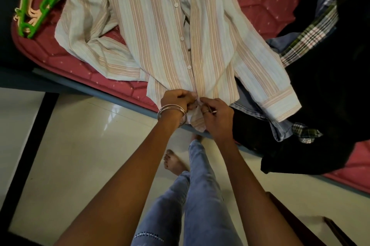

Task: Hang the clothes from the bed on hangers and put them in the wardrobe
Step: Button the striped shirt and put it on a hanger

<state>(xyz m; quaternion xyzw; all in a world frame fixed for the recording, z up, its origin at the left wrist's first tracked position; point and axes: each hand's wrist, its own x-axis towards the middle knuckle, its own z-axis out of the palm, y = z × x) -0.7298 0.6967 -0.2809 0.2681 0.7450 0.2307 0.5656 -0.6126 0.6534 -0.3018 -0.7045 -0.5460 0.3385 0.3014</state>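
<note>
**Fingers at the bottom button: work the hem before reaching for a hanger**

Fingers of both hands are curled tight on the lower hem of the striped shirt [160,31], the left hand [176,99] pinching one edge of the placket and the right hand [215,113] pinching the other, right at the edge of the bed [70,73]. The shirt lies flat on its back, sleeves spread, collar pointing away, hem hanging slightly over the bed edge. From where I stand it looks like the lowest button is being handled; whether it is going in or coming out I cannot tell. To do it well, she should keep the two edges level, hold the fabric taut, and avoid dragging the shirt off the mattress. The hangers [40,5] wait at the far left corner, well apart from her hands. A dark pile of clothes [320,85] lies to the right, overlapping one sleeve.
</note>
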